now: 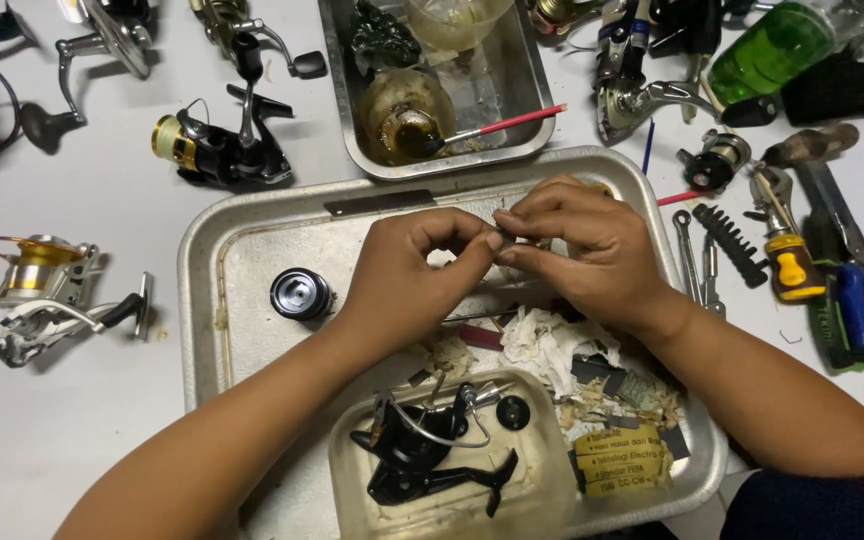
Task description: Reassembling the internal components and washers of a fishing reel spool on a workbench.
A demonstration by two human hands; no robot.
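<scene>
Over the metal tray (252, 240), my left hand (407, 275) and right hand (592, 250) meet fingertip to fingertip, both pinching one small grey part (505, 240); a black spool (301, 293) lies at nine o'clock.

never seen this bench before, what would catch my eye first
Both hands, left hand and right hand, pinch a small part over the metal tray. A black fishing reel lies in the clear tub at the tray's near edge, and a gold-spooled reel sits far left.
</scene>
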